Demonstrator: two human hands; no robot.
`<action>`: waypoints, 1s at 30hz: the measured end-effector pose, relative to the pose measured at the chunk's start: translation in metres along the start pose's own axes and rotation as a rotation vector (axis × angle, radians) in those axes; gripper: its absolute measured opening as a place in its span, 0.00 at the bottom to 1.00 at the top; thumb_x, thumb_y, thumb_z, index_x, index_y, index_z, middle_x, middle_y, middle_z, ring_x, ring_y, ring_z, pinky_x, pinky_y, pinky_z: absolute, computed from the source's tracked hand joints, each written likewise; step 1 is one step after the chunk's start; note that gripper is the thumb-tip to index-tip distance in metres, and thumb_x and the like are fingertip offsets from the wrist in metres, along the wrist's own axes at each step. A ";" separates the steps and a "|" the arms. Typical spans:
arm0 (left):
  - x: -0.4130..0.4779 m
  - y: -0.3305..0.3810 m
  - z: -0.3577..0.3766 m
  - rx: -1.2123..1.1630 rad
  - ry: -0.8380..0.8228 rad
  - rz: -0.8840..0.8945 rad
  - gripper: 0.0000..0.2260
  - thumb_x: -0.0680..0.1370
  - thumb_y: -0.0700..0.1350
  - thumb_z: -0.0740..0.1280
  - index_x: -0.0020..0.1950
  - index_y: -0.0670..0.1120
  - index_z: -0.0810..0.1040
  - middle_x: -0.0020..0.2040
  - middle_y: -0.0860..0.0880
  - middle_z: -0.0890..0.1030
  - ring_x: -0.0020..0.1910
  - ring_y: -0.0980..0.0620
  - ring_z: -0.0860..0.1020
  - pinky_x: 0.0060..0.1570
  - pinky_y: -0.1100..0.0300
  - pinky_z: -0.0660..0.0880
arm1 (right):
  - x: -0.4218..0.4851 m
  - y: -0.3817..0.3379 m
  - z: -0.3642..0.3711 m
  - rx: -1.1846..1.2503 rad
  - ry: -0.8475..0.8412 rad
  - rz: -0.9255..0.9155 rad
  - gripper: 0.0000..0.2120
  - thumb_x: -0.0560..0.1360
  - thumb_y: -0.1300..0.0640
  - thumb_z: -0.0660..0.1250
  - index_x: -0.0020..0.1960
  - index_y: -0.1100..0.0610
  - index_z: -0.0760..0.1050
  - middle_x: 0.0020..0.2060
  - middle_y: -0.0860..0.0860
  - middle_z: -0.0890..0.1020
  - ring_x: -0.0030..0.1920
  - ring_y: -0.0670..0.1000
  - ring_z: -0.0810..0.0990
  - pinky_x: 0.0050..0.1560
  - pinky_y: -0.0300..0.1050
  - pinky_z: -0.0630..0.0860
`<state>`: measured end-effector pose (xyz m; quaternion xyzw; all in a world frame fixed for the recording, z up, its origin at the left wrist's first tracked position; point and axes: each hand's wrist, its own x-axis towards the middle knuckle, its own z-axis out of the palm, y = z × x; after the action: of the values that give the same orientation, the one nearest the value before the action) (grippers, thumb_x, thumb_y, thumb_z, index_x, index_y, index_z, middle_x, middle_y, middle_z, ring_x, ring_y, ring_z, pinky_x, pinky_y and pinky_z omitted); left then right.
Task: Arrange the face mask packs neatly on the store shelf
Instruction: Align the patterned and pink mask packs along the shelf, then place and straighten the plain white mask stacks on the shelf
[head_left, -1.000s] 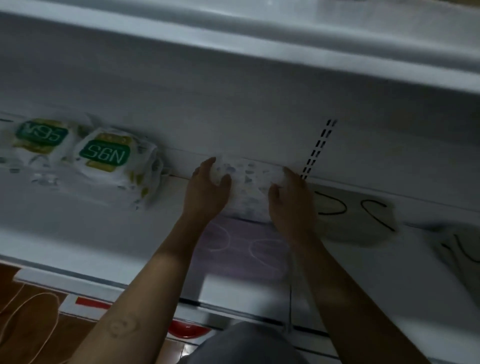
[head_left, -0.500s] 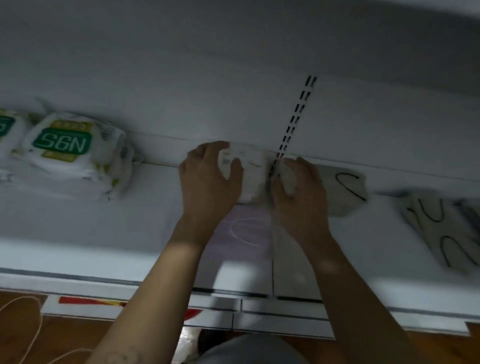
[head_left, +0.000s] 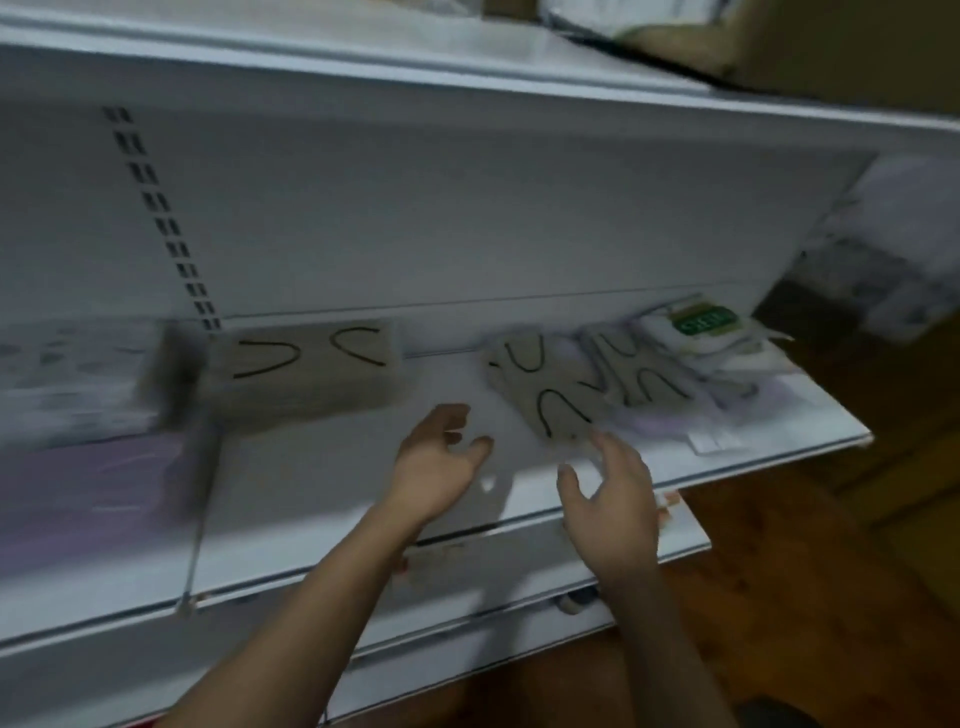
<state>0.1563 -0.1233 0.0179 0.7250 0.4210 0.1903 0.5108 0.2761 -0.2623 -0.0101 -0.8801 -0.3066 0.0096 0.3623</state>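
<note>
You are starting on the skewed grey mask pack, which is lying on the shelf beside a jumbled pile. Your left hand and right hand are hovering just beside it, each grip spread and empty. Next is likely grasping and squaring it.

This is a shop: white metal retail shelving fills the frame, and its back panel carries a slotted upright strip at upper left. Sealed mask packs lie as stock at centre right. A cardboard carton sits at top right, above wooden floor at lower right.
</note>
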 end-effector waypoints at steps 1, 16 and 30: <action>0.003 0.004 0.017 -0.044 -0.013 -0.040 0.22 0.77 0.48 0.70 0.70 0.48 0.71 0.66 0.50 0.75 0.61 0.52 0.76 0.57 0.62 0.72 | 0.002 0.014 -0.008 0.012 -0.003 0.001 0.23 0.74 0.54 0.69 0.68 0.58 0.72 0.66 0.55 0.74 0.66 0.56 0.72 0.66 0.55 0.70; 0.081 0.036 0.086 -0.660 0.086 -0.476 0.03 0.78 0.37 0.66 0.51 0.40 0.77 0.54 0.42 0.76 0.53 0.45 0.74 0.56 0.50 0.74 | 0.143 0.030 0.013 -0.277 -0.292 -0.361 0.24 0.75 0.53 0.63 0.69 0.59 0.69 0.64 0.62 0.74 0.64 0.61 0.73 0.64 0.52 0.70; 0.115 0.005 0.065 -0.459 0.253 -0.309 0.16 0.64 0.48 0.70 0.51 0.46 0.81 0.49 0.45 0.83 0.49 0.42 0.82 0.51 0.42 0.80 | 0.163 -0.001 0.050 0.024 -0.573 -0.407 0.30 0.72 0.45 0.69 0.71 0.55 0.68 0.62 0.55 0.78 0.61 0.57 0.77 0.61 0.54 0.73</action>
<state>0.2702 -0.0689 -0.0218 0.4884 0.5327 0.2892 0.6278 0.3959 -0.1407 -0.0130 -0.7583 -0.5648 0.1875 0.2663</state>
